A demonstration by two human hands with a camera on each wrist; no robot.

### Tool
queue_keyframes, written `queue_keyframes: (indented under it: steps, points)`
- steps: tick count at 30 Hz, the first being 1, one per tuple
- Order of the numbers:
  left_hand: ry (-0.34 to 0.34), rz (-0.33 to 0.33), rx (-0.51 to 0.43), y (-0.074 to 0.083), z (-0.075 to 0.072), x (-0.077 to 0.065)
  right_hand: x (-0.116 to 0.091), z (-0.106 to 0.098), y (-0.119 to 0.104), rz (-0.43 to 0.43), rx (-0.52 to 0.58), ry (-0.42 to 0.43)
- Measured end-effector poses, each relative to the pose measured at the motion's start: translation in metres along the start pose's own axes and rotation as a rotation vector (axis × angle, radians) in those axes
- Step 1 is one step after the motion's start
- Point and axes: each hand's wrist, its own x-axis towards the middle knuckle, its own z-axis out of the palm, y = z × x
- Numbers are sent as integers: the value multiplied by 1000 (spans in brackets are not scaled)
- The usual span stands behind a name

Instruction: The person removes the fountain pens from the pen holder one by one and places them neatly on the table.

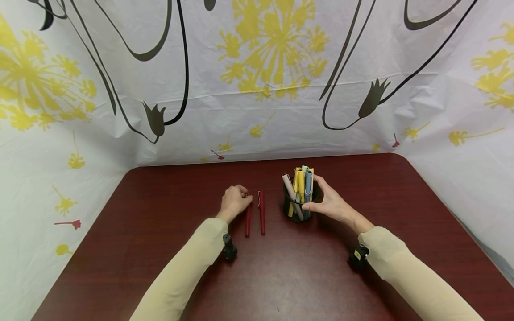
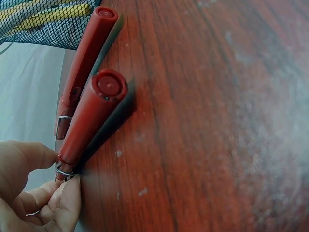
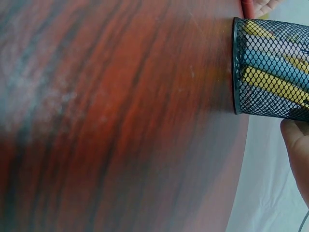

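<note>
Two red pens lie side by side on the dark red wooden table (image 1: 277, 272). At its clip end, my left hand (image 1: 236, 203) pinches the left red pen (image 1: 247, 225) between thumb and fingers, as the left wrist view also shows. Just beside it is the right red pen (image 1: 262, 216), untouched. My right hand (image 1: 333, 204) grips the black mesh pen cup (image 3: 275, 72) from its right side, thumb in front and fingers reaching behind. The cup stands upright and holds several pens, among them yellow pens (image 1: 301, 185), a blue pen (image 1: 308, 185) and a pale pinkish pen (image 1: 288, 185).
A white sheet (image 1: 192, 133) with yellow flowers and dark stems hangs behind the table and down both sides. The table's back edge (image 1: 192, 164) lies a little beyond the cup. Small black cameras (image 1: 230, 249) sit at both wrists.
</note>
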Motion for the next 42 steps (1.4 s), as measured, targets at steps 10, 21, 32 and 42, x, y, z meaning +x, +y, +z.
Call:
queue_keyframes:
  steps: [10, 21, 32, 42]
  points:
    - [6, 11, -3, -2, -1, -1, 0, 0, 1, -8, 12, 2]
    - [0, 5, -4, -2, -1, -1, 0, 0, 0, -10, 1, 7]
    - [-3, 2, -9, -2, -1, -1, -1, 0, 0, -5, 7, 6]
    - [8, -1, -11, -3, -2, -2, -1, 0, 0, -6, 1, 3]
